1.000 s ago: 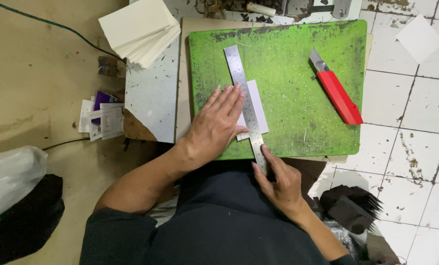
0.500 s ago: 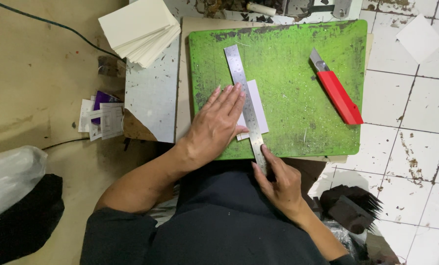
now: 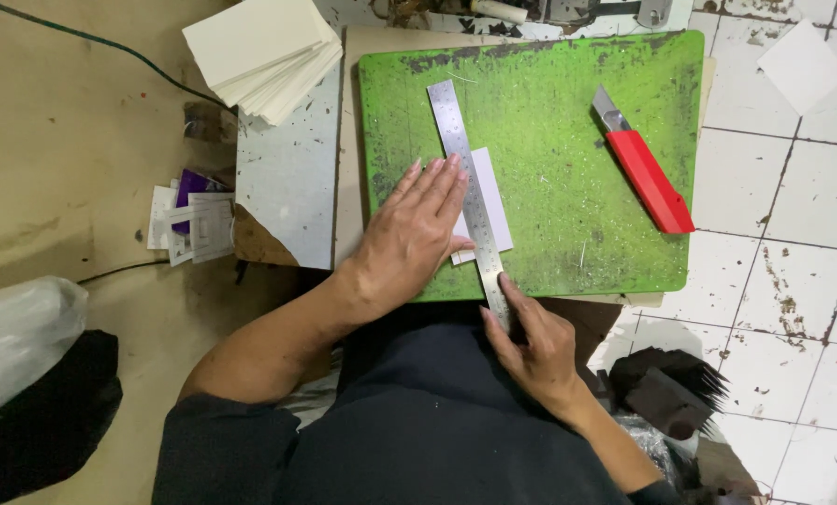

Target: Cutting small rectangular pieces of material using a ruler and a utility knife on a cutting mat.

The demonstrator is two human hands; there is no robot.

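A steel ruler [image 3: 463,164] lies lengthwise across a small white card [image 3: 493,201] on a worn green cutting mat [image 3: 568,150]. My left hand [image 3: 414,234] presses flat on the card and the ruler's left edge, fingers together. My right hand [image 3: 531,351] pinches the ruler's near end where it overhangs the mat's front edge. A red utility knife [image 3: 648,173] rests untouched on the mat to the right.
A stack of cream cards [image 3: 264,51] sits on a grey board [image 3: 288,168] left of the mat. Purple-and-white paper scraps [image 3: 194,220] lie farther left. A white paper square [image 3: 802,65] is on the tiled floor. A black brush [image 3: 666,388] lies lower right.
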